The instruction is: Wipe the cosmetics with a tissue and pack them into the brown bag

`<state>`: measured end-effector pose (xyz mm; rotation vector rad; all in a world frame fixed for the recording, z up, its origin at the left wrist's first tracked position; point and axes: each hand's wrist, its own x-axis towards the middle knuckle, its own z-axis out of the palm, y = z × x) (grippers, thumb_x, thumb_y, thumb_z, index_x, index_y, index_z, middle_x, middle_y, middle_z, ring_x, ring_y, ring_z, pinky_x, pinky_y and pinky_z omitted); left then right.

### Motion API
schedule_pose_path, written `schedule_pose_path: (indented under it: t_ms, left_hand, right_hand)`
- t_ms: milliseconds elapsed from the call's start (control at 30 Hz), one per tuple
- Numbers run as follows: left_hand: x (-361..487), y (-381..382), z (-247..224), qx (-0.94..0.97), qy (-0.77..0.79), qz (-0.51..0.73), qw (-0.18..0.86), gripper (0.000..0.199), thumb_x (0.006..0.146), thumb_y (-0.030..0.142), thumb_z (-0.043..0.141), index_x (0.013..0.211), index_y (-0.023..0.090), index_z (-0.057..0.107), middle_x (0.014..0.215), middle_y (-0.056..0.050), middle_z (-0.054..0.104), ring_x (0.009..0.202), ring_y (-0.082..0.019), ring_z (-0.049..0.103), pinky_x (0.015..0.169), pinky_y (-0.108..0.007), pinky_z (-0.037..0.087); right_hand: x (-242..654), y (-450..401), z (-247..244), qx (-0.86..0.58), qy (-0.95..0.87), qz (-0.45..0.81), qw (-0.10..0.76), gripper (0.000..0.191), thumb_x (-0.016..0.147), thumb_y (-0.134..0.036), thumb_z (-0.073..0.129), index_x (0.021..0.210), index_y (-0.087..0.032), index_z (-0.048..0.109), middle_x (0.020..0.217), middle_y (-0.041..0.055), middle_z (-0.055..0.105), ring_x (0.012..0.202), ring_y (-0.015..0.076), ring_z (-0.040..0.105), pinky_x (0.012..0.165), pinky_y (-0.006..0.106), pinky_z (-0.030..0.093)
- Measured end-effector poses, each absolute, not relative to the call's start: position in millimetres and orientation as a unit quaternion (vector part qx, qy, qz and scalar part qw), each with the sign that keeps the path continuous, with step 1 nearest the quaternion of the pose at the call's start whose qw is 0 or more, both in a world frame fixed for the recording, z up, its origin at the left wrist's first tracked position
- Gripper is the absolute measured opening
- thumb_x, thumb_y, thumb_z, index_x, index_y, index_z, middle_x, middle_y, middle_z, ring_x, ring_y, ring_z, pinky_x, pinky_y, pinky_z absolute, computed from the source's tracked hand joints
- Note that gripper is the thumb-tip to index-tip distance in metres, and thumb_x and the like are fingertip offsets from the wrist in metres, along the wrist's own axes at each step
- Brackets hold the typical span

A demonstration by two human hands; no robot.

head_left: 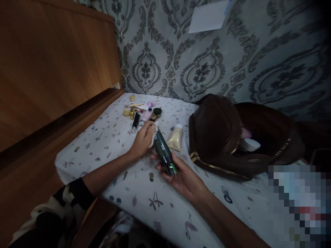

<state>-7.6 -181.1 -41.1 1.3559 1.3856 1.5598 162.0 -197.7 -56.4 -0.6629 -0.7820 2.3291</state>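
A dark green bottle (162, 148) is tilted in the air over the table, gripped near its lower end by my right hand (184, 177). My left hand (143, 139) is closed around a white wipe or tissue (155, 132), which touches the bottle's upper end. Just beyond the bottle lies a cream-coloured tube (176, 137) with a white cap. Past my left hand are a black tube (135, 122), a pink tube (145, 117) and a round dark green jar (157, 111). Part of the wipe is hidden by my fingers.
A brown leather bag (216, 127) stands unzipped at the right, with a white item (250, 145) inside. More small cosmetics and a yellow-lidded jar (126, 112) lie at the back. Wooden furniture (59, 58) borders the left; a patterned cloth (103, 148) covers the table.
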Motion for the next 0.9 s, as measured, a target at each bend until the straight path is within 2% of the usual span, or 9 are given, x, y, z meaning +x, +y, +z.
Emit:
schedule_pose_path:
  t_ms: [100, 200, 300, 367, 500, 567, 733, 800, 900]
  left_hand:
    - [-8, -185, -42, 0.62, 0.53, 0.55, 0.182, 0.033, 0.1, 0.043, 0.039, 0.109, 0.019, 0.059, 0.093, -0.006, 0.065, 0.089, -0.02, 0.06, 0.085, -0.034, 0.049]
    - [-6, -187, -42, 0.676, 0.513, 0.521, 0.088, 0.033, 0.101, 0.037, 0.037, 0.118, 0.017, 0.056, 0.116, -0.013, 0.065, 0.111, -0.025, 0.059, 0.1, -0.044, 0.046]
    - [2, -194, -42, 0.743, 0.483, 0.464, -0.004, 0.03, 0.101, 0.027, 0.036, 0.119, 0.016, 0.057, 0.135, -0.016, 0.059, 0.135, -0.026, 0.047, 0.113, -0.051, 0.039]
    - [10, -203, -43, 0.785, 0.451, 0.42, -0.057, 0.03, 0.101, 0.022, 0.035, 0.119, 0.014, 0.058, 0.138, -0.016, 0.059, 0.142, -0.026, 0.04, 0.116, -0.052, 0.038]
    - [23, -222, -47, 0.853, 0.374, 0.347, -0.111, 0.032, 0.1, 0.018, 0.038, 0.126, 0.012, 0.054, 0.137, -0.017, 0.06, 0.146, -0.025, 0.037, 0.114, -0.048, 0.045]
    - [21, -222, -48, 0.859, 0.367, 0.336, -0.121, 0.033, 0.1, 0.02, 0.04, 0.129, 0.012, 0.053, 0.138, -0.017, 0.059, 0.146, -0.026, 0.036, 0.113, -0.048, 0.046]
    - [-8, -193, -40, 0.792, 0.451, 0.404, -0.073, 0.031, 0.099, 0.026, 0.043, 0.12, 0.012, 0.06, 0.136, -0.018, 0.061, 0.139, -0.03, 0.045, 0.114, -0.052, 0.04]
    - [-19, -179, -35, 0.73, 0.506, 0.459, 0.016, 0.032, 0.099, 0.033, 0.043, 0.117, 0.014, 0.062, 0.129, -0.016, 0.064, 0.127, -0.028, 0.055, 0.109, -0.049, 0.043]
    - [-22, -169, -34, 0.628, 0.518, 0.533, 0.229, 0.038, 0.097, 0.049, 0.044, 0.096, 0.017, 0.065, 0.093, -0.006, 0.07, 0.089, -0.019, 0.065, 0.084, -0.033, 0.052]
  right_hand:
    - [162, -198, -57, -0.25, -0.285, 0.877, 0.295, 0.034, 0.079, -0.044, 0.077, 0.102, -0.02, 0.072, 0.094, 0.0066, 0.075, 0.069, 0.0117, 0.064, 0.054, 0.019, 0.049]
    - [161, -197, -59, -0.249, -0.269, 0.879, 0.306, 0.03, 0.077, -0.04, 0.08, 0.098, -0.02, 0.072, 0.088, 0.0044, 0.074, 0.068, 0.0121, 0.065, 0.052, 0.019, 0.048]
    - [160, -195, -61, -0.255, -0.238, 0.88, 0.321, 0.029, 0.071, -0.036, 0.085, 0.091, -0.02, 0.071, 0.079, -0.0012, 0.071, 0.064, 0.0113, 0.063, 0.049, 0.019, 0.048]
    - [160, -193, -63, -0.263, -0.207, 0.878, 0.342, 0.027, 0.069, -0.03, 0.086, 0.089, -0.021, 0.069, 0.077, -0.004, 0.069, 0.061, 0.0105, 0.062, 0.049, 0.02, 0.049]
    - [160, -189, -68, -0.262, -0.141, 0.87, 0.394, 0.028, 0.072, -0.011, 0.08, 0.094, -0.025, 0.068, 0.066, -0.0088, 0.064, 0.052, 0.0064, 0.055, 0.046, 0.015, 0.046]
    - [160, -188, -68, -0.25, -0.142, 0.869, 0.402, 0.028, 0.074, -0.01, 0.078, 0.095, -0.025, 0.068, 0.065, -0.009, 0.064, 0.051, 0.0061, 0.054, 0.045, 0.015, 0.045]
    - [164, -191, -62, -0.216, -0.228, 0.884, 0.346, 0.021, 0.078, -0.029, 0.079, 0.093, -0.021, 0.067, 0.08, 0.0009, 0.072, 0.06, 0.0111, 0.062, 0.049, 0.019, 0.048]
    - [165, -191, -61, -0.21, -0.244, 0.889, 0.326, 0.022, 0.08, -0.032, 0.076, 0.097, -0.02, 0.067, 0.081, 0.0043, 0.073, 0.06, 0.0109, 0.061, 0.049, 0.019, 0.046]
    - [167, -191, -61, -0.209, -0.242, 0.894, 0.314, 0.022, 0.082, -0.033, 0.073, 0.098, -0.021, 0.067, 0.08, 0.0055, 0.073, 0.058, 0.0109, 0.059, 0.047, 0.018, 0.043]
